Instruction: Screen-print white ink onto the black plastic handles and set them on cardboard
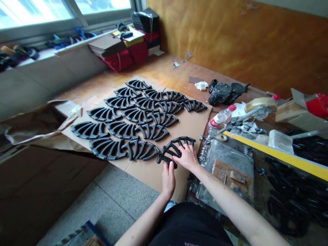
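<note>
My left hand (168, 178) is closed near the front edge of a cardboard sheet (191, 119), its thumb and fingers pinching the near end of a glossy black curved handle-shaped part (167, 159). Just to its right, my right hand (188, 157) has its fingers bent down over the same short fan of parts, gripping among them. Part of what it grips is hidden under the fingers. Farther left on the cardboard, several more fans of the same black curved parts (114, 149) lie in slanting, overlapping rows.
A capped plastic bottle (222, 116) lies right of the cardboard. Behind it stand black-stained cups (220, 94). A yellow strip (279, 155) borders a heap of black parts (294, 191) at right. An opened paper bag (33, 128) is at left; stacked red and brown sheets (120, 59) stand by the window.
</note>
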Demonstrator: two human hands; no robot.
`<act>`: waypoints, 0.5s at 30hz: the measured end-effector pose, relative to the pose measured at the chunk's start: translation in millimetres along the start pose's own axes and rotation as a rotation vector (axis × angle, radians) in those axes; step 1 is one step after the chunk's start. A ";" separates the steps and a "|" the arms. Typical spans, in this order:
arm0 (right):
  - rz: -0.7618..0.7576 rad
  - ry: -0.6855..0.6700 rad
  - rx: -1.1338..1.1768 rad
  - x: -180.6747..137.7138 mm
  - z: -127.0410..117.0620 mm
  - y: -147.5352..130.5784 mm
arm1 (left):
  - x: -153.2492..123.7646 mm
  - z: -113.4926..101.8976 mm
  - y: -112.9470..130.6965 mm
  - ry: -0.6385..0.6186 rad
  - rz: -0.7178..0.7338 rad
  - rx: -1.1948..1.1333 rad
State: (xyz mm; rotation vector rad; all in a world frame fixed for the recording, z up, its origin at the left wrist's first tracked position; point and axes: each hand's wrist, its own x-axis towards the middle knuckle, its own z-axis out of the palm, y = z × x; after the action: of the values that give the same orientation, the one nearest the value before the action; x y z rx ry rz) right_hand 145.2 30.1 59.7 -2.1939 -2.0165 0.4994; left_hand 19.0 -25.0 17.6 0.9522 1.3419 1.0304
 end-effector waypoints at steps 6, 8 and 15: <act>0.138 0.200 0.032 85.7 -39.7 19.5 | 55.4 12.5 41.1 -0.057 0.100 0.071; 0.243 0.216 0.015 114.7 -48.8 36.2 | 61.8 9.2 31.9 -0.071 0.079 0.172; 0.529 0.084 -0.049 182.6 -41.7 77.9 | 51.0 -8.7 -41.8 -0.135 0.365 0.668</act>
State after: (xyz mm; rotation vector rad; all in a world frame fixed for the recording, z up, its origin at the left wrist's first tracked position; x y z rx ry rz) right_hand 242.8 207.4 45.9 -2.7254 -1.4047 0.3977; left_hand 9.9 11.4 -37.3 1.7845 1.4546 0.7603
